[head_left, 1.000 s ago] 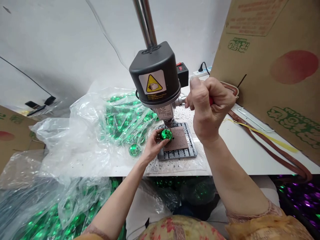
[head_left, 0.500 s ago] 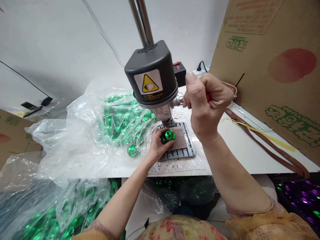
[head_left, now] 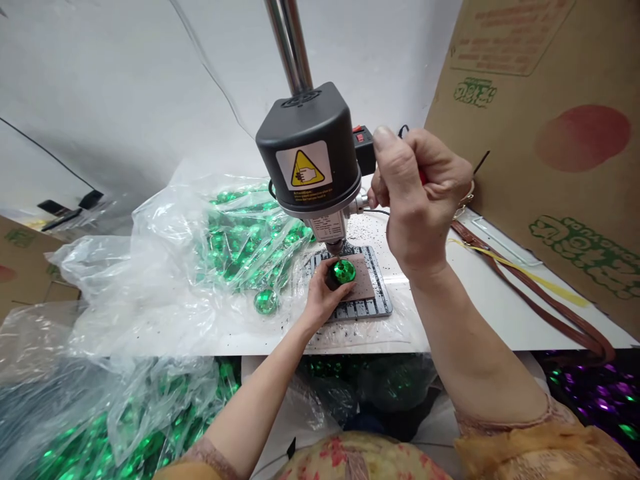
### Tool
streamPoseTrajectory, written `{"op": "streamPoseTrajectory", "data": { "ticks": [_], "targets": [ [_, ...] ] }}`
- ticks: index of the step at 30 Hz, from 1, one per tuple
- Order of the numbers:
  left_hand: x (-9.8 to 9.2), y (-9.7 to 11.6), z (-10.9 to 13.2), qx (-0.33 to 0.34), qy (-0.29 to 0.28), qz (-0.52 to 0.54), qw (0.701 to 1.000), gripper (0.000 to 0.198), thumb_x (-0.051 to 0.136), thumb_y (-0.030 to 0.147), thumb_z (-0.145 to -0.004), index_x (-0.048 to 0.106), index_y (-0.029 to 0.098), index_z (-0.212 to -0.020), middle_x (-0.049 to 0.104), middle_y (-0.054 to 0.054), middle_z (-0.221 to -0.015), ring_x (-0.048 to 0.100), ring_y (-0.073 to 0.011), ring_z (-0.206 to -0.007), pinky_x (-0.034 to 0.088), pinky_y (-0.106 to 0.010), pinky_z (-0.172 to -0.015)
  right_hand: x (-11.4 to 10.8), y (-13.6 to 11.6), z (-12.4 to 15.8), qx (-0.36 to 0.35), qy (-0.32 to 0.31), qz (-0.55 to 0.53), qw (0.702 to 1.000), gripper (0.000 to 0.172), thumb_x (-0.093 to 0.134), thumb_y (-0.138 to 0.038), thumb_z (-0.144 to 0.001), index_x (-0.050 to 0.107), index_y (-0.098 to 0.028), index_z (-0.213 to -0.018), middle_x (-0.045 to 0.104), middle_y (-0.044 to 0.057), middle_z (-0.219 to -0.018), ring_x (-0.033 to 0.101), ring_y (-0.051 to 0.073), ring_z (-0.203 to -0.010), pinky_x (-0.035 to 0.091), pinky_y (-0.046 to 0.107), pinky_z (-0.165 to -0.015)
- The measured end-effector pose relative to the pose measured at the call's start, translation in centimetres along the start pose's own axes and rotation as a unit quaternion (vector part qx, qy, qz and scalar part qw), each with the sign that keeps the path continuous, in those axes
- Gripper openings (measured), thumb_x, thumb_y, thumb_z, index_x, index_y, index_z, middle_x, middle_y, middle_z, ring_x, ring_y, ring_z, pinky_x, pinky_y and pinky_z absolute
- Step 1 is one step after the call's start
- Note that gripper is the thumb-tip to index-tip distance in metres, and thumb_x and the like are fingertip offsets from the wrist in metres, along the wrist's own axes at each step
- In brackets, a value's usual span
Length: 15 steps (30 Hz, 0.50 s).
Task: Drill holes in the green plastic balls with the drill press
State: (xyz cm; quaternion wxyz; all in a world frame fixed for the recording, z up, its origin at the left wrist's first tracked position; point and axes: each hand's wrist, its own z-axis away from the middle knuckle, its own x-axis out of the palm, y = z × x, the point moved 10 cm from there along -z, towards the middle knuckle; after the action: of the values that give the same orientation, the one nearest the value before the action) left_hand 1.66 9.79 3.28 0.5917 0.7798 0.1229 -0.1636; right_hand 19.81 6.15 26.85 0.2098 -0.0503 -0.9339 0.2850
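Green gem (head_left: 344, 271) pinched by the left hand (head_left: 320, 297) under the drill (head_left: 310, 160); right hand (head_left: 417, 193) clenches the lever (head_left: 423, 177). A slip could nick that left hand.

We see bright, even light and soft shadows; green beads (head_left: 235, 233) glint through glaring plastic (head_left: 165, 280), and wide-angle distortion bends the edges.

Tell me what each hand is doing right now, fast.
Left hand: closed around a green gem, under the drill.
Right hand: closed on the drill's red-handled lever.
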Motion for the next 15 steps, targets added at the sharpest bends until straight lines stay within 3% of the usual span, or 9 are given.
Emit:
{"op": "streamPoseTrajectory", "data": {
  "ticks": [8, 15],
  "targets": [
    [0.0, 0.0, 0.0, 0.001, 0.009, 0.002, 1.0, 0.057, 0.082, 0.03, -0.073, 0.059, 0.019, -0.123, 0.066, -0.01, -0.118, 0.062, -0.0274, -0.111, 0.048, -0.043, -0.1, -1.4, -0.2, 2.9, -0.065, 0.047, -0.005, 0.997, 0.049, 0.059, -0.024, -0.092, 0.032, -0.02, -0.051, 0.028, -0.006, -0.048, 0.035, 0.006, -0.045, 0.029, 0.029, -0.048],
    [0.0, 0.1, 0.1, 0.006, 0.014, 0.024, 1.0, 0.057, 0.083, 0.03, -0.072, 0.06, 0.021, -0.123, 0.066, -0.009, -0.117, 0.061, -0.0267, -0.111, 0.047, -0.042, -0.1, -1.9, -0.3, 3.7, -0.137, 0.05, -0.021, 0.989, 0.048, 0.058, -0.024, -0.091, 0.026, -0.02, -0.055, 0.026, -0.006, -0.049, 0.029, 0.006, -0.042, 0.027, 0.029, -0.044]
  ]
}}
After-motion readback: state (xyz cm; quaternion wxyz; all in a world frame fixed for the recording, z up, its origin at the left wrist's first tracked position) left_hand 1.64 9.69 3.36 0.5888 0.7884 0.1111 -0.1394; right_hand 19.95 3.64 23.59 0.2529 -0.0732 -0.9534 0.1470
